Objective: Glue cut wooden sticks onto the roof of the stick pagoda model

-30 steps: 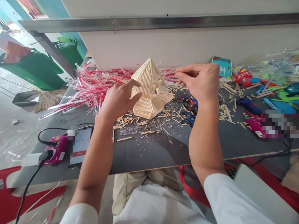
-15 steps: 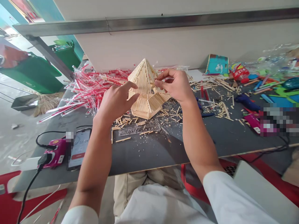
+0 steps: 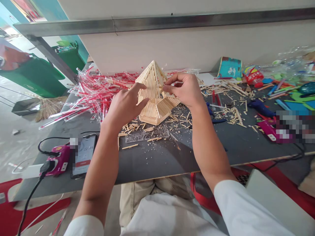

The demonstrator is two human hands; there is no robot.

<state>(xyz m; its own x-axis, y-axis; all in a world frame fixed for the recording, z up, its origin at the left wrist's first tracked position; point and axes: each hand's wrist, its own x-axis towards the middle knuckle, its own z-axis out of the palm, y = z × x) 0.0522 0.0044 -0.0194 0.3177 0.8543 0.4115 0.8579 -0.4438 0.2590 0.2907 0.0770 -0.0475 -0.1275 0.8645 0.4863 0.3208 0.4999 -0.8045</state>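
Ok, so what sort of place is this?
Probably a craft workspace: a small model built of sticks stands on a dark table, with loose stick pieces and heaped red-and-clear plastic around it.

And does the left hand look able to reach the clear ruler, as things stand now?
Probably yes. The ruler lies on the table, close to the left hand and nearer the person than the stick model. Only small loose sticks around it could be slightly in the way.
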